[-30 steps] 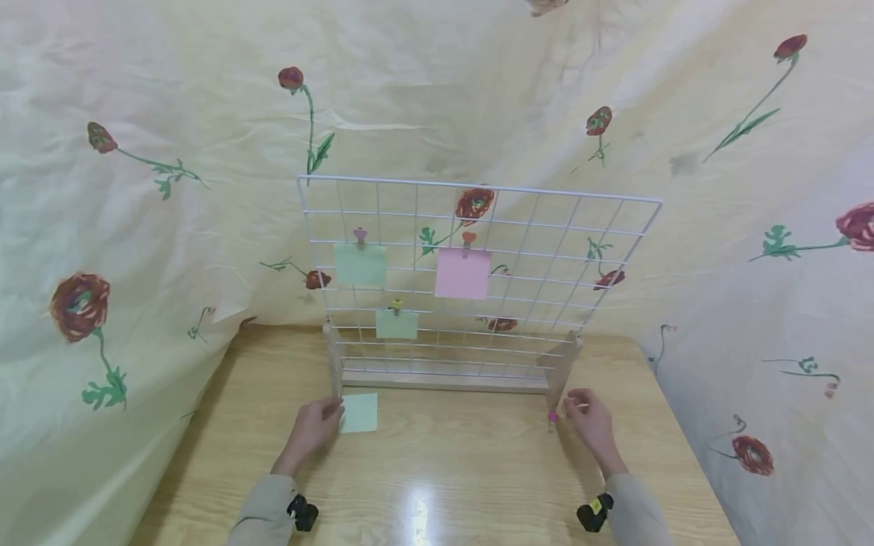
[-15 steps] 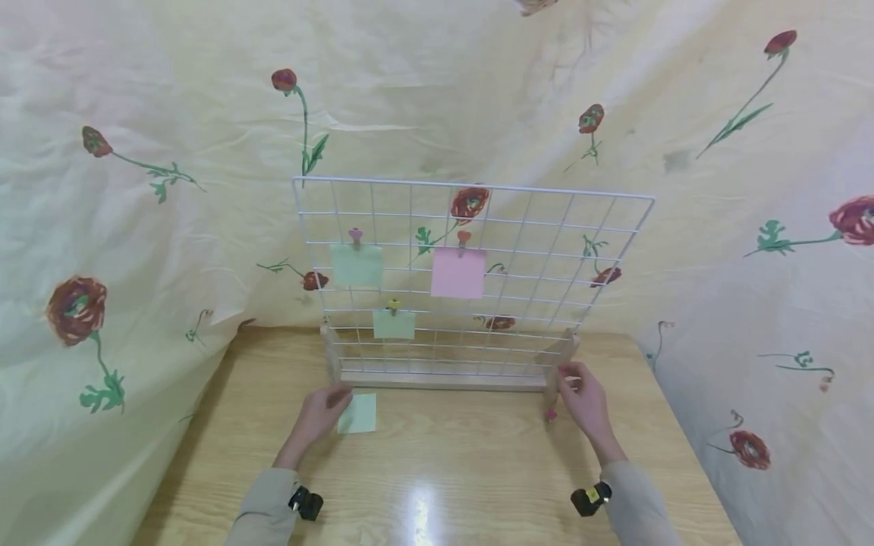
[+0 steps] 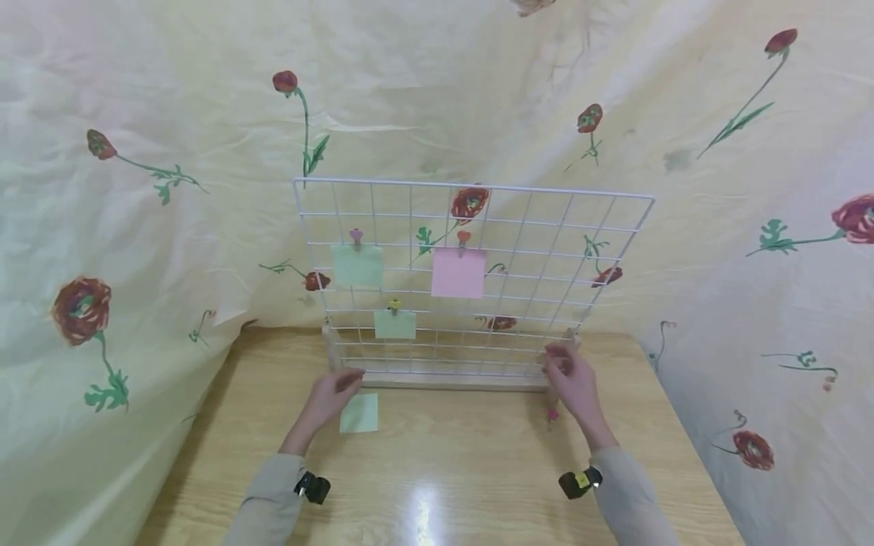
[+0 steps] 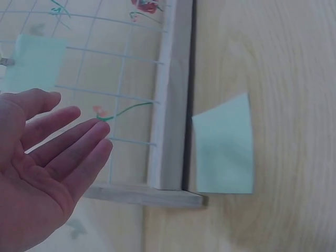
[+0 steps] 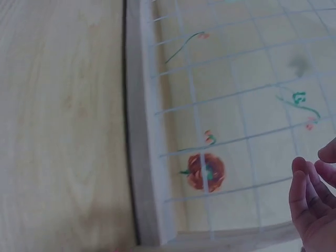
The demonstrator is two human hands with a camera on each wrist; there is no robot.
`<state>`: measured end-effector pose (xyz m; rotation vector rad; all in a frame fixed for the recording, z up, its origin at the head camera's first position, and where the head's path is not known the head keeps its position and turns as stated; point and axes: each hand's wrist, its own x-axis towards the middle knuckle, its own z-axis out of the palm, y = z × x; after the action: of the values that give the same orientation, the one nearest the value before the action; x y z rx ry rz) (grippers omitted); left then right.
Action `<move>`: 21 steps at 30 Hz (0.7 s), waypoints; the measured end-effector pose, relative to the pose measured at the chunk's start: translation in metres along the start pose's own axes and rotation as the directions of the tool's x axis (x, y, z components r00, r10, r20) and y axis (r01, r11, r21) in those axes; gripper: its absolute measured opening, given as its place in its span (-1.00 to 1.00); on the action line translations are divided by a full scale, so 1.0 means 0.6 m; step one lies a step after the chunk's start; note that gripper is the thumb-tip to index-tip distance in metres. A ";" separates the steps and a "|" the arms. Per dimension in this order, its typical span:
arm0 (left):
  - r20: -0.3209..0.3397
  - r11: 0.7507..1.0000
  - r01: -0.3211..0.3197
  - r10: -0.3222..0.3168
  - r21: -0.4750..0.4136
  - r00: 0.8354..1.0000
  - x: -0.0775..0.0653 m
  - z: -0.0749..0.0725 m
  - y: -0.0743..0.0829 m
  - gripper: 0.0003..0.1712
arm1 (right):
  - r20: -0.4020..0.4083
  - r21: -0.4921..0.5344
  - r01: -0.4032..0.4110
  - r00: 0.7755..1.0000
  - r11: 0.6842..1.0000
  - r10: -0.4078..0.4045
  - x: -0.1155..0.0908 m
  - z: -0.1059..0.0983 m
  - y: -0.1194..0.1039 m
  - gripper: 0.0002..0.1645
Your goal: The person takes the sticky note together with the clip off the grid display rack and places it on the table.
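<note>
My left hand (image 3: 333, 398) hovers before the left end of a white wire grid (image 3: 508, 265); its fingers are relaxed and hold nothing, as the left wrist view (image 4: 58, 152) shows. Below it a pale green paper note (image 3: 359, 414) lies on the table. My right hand (image 3: 572, 378) is in front of the grid's right end, fingers loosely bent, with nothing visible between them. On the table just below that hand is a small pink clip (image 3: 552, 415). Clips hold a green note (image 3: 358, 265), a pink note (image 3: 458, 273) and a smaller green note (image 3: 395, 324) on the grid.
A wooden base (image 3: 451, 380) with side feet carries the grid, which leans over the back of the wooden table (image 3: 444, 470). Flowered cloth (image 3: 171, 250) hangs behind and along both sides. Each wrist wears a small black camera.
My left hand has moved off the loose green note, up and to the right. My right hand has risen from beside the pink clip toward the grid, moving left. The notes stay put.
</note>
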<state>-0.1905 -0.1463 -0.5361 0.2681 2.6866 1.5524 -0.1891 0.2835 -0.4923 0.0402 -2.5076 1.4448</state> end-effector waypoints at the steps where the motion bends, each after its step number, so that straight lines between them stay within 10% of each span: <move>1: 0.002 1.000 -0.001 0.001 -0.003 1.000 0.002 -0.001 0.003 -0.68 | 0.003 0.006 0.009 1.000 1.000 -0.009 0.003 0.000 -0.006 -0.68; 21: 0.013 0.999 -0.049 0.049 -0.018 0.999 0.039 -0.030 0.051 -0.68 | 0.032 0.159 0.155 0.986 0.975 -0.162 0.053 0.011 -0.143 -0.72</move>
<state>-0.2113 -0.1428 -0.4994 0.3451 2.6747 1.5804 -0.2085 0.2371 -0.4154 0.2980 -2.3589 1.5847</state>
